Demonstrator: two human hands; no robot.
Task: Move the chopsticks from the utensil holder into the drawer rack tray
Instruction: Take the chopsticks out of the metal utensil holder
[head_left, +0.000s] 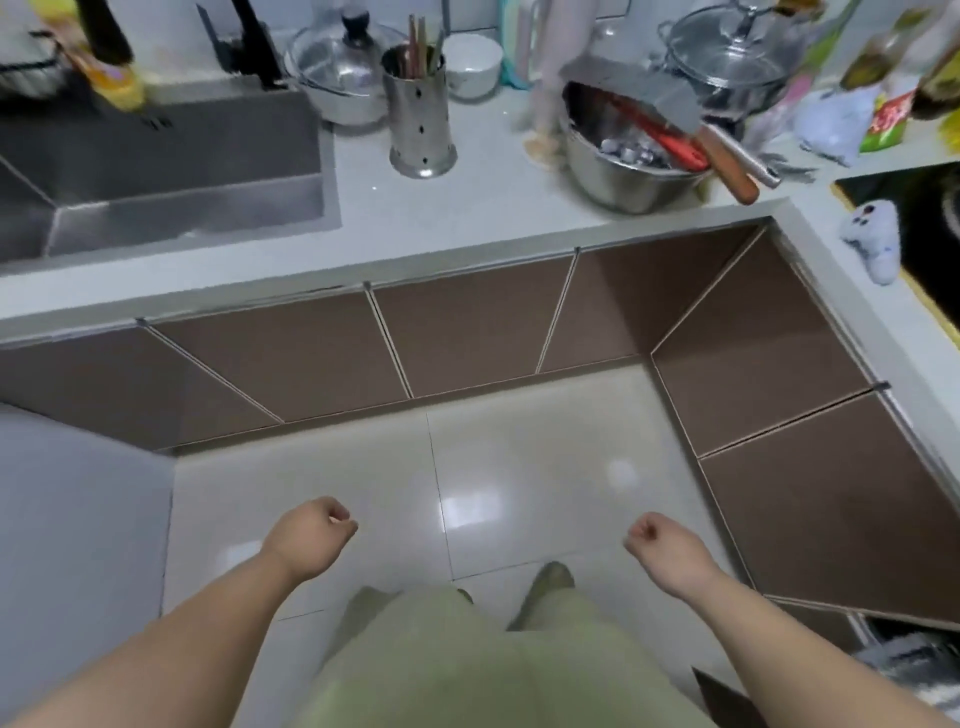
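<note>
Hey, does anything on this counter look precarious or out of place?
Yes. A cleaver lies across the rim of the steel bowl, its wooden handle jutting past the rim toward the counter's front edge, so it looks easy to knock.

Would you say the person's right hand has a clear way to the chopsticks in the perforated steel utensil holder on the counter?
Probably yes: the right hand is empty, and the chopsticks stick up above the perforated steel utensil holder, with bare white countertop in front of it.
</note>
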